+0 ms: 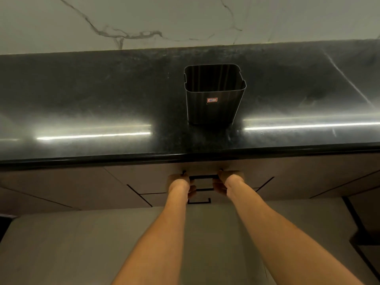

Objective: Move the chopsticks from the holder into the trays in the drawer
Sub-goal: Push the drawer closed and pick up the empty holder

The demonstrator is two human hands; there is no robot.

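Observation:
A black ribbed chopstick holder (pixel 213 93) with a small red-and-white sticker stands upright on the dark countertop (pixel 102 95). Its inside is dark and no chopsticks show above its rim. Below the counter's front edge, the top drawer (pixel 148 177) sits flush with the cabinet front, so its trays are hidden. My left hand (pixel 179 182) and my right hand (pixel 230 179) each grip one end of the drawer's black bar handle (pixel 203 177), fingers curled under it.
Two more black handles (pixel 202 189) sit below on the lower drawer fronts. A white marble wall (pixel 144 21) rises behind the counter. Grey floor (pixel 82 243) lies under my arms, and a dark cabinet edge (pixel 357 223) runs along the right.

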